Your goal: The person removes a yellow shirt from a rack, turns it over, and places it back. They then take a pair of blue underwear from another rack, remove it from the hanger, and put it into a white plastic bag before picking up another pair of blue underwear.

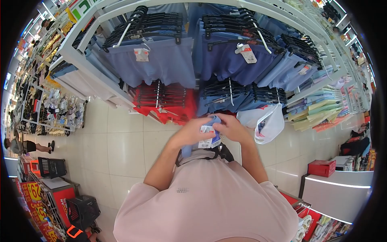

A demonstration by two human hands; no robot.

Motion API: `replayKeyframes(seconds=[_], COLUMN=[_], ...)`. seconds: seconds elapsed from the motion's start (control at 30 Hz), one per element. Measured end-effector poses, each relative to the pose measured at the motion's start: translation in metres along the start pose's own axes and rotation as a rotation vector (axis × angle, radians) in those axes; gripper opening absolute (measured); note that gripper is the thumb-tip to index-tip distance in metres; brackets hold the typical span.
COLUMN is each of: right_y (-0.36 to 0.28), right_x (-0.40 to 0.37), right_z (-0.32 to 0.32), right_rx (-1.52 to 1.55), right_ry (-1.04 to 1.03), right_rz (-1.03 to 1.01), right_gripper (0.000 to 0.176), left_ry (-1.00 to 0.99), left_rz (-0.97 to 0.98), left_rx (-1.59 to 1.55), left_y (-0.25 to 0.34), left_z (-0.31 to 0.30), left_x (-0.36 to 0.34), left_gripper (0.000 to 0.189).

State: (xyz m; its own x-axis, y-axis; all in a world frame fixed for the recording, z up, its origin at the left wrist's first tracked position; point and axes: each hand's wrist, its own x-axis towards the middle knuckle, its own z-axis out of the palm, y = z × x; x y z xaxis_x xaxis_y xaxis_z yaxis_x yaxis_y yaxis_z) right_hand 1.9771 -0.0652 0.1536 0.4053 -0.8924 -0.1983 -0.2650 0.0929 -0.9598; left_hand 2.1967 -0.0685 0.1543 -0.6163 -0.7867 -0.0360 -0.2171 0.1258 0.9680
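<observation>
A bundle of blue cloth [186,151] with white price tags [205,139] is close in front of the waist. My left hand [192,131] closes on the cloth and tags from the left side. From the right, my right hand [229,128] pinches the top edge of the same blue cloth. The fingertips of both hands nearly meet at its top. A black hanger or clip part [225,153] shows just below the hands, only partly visible. Behind them hang red garments [169,105] and blue garments [219,105] on the lower rails.
A white plastic bag [271,127] hangs right of my right hand. The metal clothes rack [92,86] holds blue shorts [155,64] on its upper rails. Tiled floor [121,141] lies left. Black baskets [82,209] stand lower left, a red box [321,168] right. A person [28,146] is far left.
</observation>
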Motion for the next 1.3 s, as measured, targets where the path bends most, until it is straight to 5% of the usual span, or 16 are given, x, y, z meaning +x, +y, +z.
replayKeyframes(seconds=[0.13,0.53,0.63,0.73,1.3], right_y=[0.003,-0.010,-0.007,-0.008,-0.013], right_x=[0.001,0.000,0.001,0.001,0.002], right_z=[0.004,-0.005,-0.009,-0.010,-0.004], right_rx=[-0.073,0.018,0.025,0.075,0.223], right_ry=[-0.047,0.185,0.228,0.185,0.118], right_rz=[-0.098,-0.062,-0.109,-0.075,-0.032], right_gripper=[0.032,0.021,0.018,0.018,0.024], left_ry=[-0.085,0.133,0.170,0.002,0.136], left_rz=[-0.043,-0.020,0.031,-0.063,-0.044], left_rx=[0.054,0.087,0.154,0.143,0.155], left_y=[0.004,0.001,0.000,-0.002,-0.007], left_z=[-0.001,0.000,0.001,0.000,0.001], left_x=[0.000,-0.001,-0.002,0.001,0.002], left_gripper=[0.056,0.068,0.066,0.060,0.040])
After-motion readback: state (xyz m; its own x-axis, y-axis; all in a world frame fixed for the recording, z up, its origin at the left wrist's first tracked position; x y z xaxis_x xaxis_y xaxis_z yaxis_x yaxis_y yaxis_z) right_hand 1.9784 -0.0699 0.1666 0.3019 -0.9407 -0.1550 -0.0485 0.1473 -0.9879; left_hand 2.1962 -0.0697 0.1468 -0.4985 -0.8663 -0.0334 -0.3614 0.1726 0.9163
